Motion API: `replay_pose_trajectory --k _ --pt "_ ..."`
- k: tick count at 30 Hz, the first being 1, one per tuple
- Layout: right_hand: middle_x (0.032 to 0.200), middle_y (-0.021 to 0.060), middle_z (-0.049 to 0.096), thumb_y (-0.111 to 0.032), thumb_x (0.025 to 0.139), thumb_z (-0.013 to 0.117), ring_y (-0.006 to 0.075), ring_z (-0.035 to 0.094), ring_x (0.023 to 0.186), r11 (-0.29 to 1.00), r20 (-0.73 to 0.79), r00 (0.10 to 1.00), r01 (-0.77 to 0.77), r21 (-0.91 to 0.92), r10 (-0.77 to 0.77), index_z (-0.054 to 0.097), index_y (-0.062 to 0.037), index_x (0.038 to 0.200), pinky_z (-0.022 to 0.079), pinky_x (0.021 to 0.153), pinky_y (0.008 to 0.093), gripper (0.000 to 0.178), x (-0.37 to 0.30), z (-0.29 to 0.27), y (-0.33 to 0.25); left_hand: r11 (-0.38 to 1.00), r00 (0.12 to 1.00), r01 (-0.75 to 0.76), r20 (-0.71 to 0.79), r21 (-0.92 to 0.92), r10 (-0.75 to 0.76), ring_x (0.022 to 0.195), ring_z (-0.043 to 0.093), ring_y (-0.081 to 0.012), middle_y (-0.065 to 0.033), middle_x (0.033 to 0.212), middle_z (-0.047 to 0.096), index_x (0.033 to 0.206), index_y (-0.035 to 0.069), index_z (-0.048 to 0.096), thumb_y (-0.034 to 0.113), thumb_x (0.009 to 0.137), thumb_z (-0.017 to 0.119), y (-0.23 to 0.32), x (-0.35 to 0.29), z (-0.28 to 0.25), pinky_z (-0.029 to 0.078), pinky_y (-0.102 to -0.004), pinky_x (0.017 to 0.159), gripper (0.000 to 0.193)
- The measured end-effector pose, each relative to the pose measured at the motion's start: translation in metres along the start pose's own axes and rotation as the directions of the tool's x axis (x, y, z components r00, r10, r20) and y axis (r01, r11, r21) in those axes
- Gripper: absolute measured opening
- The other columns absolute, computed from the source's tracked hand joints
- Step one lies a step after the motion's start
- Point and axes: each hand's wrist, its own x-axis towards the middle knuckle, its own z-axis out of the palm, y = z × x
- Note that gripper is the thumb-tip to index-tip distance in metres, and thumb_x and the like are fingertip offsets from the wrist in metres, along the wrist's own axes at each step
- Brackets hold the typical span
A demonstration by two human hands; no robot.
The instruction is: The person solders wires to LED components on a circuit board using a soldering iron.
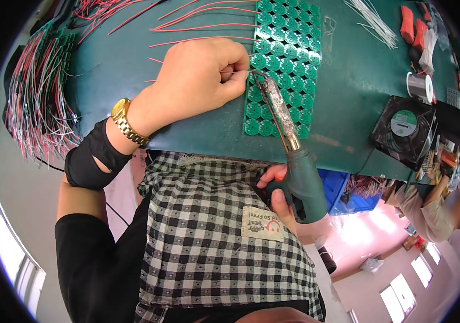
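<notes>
My left hand [200, 81] rests on the green table [359, 75] and pinches a thin wire [235, 72] against a panel of small round green circuit boards [284, 59]. A gold watch sits on that wrist. My right hand [279, 196] grips the teal handle of a soldering iron [294, 156]. Its foil-wrapped shaft runs up to a tip touching the panel beside the wire's end.
Several red wires [203, 24] lie across the table behind my left hand. A bundle of wired boards [39, 97] hangs at the left edge. A black fan [405, 129], a solder spool [419, 86] and white wires [373, 21] sit to the right. Another person [445, 210] works at lower right.
</notes>
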Motion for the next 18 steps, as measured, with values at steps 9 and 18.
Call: replay_pose_trajectory --k 9,18 --pt "0.090 0.0133 0.056 -0.019 0.083 0.059 0.0186 0.057 0.078 0.984 -0.265 0.964 0.066 0.165 -0.020 0.044 0.0025 0.114 0.046 0.069 0.0294 0.041 -0.013 0.011 0.031 0.998 0.998 -0.048 -0.025 0.044 0.049 0.051 0.048 -0.0117 -0.0032 0.066 0.053 0.075 0.005 0.060 0.004 0.070 0.066 0.002 -0.001 -0.002 0.040 -0.0248 0.048 0.008" --pt "0.086 0.0129 0.057 -0.031 0.081 0.066 0.0201 0.059 0.075 0.975 -0.485 0.872 0.158 0.159 -0.062 0.043 -0.0013 0.116 0.049 0.065 0.0317 0.052 -0.012 0.020 0.027 0.998 0.999 -0.042 -0.026 0.048 0.044 0.053 0.051 -0.0127 -0.0034 0.066 0.055 0.076 0.005 0.060 0.005 0.071 0.065 0.001 -0.003 -0.002 0.042 -0.0253 0.049 0.007"
